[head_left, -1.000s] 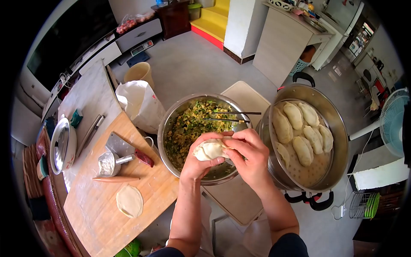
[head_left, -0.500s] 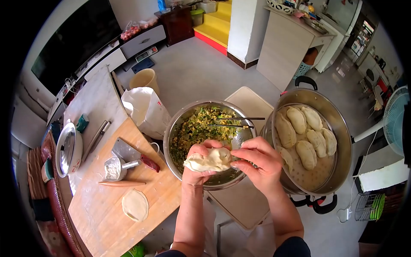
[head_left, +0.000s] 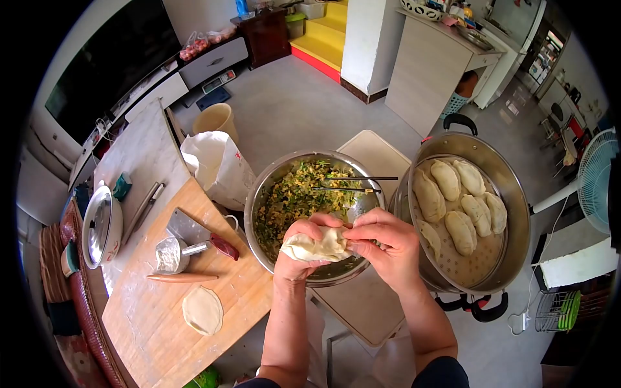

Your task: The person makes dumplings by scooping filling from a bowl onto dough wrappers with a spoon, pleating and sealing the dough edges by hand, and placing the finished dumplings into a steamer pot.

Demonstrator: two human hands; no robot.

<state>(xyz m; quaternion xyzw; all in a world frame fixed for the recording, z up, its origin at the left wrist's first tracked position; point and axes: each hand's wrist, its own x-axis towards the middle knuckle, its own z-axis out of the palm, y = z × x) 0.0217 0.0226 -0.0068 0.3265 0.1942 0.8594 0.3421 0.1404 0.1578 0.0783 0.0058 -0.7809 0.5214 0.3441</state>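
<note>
A large dough dumpling [head_left: 317,247] lies in my left hand [head_left: 299,255], whose fingers curl round it from behind and below. My right hand [head_left: 387,244] pinches the dumpling's right end between thumb and fingers. Both hands are over the near rim of a steel bowl [head_left: 253,226] of chopped green and yellow filling [head_left: 304,187]. Two dark chopsticks [head_left: 356,189] rest across the bowl's right side. To the right stands a steamer pot [head_left: 521,223] with several shaped dumplings [head_left: 460,233] on its perforated tray.
On the wooden board [head_left: 249,294] at left lie a flat dough round [head_left: 202,311], a rolling pin [head_left: 183,278], a cleaver [head_left: 187,223] and a metal cup of flour [head_left: 171,255]. A white sack [head_left: 217,165] stands behind the board. A lidded pot [head_left: 103,226] sits far left.
My right hand has moved slightly left, its fingers now closing over the dumpling's right end. That end looks more pinched together. The view has shifted a little.
</note>
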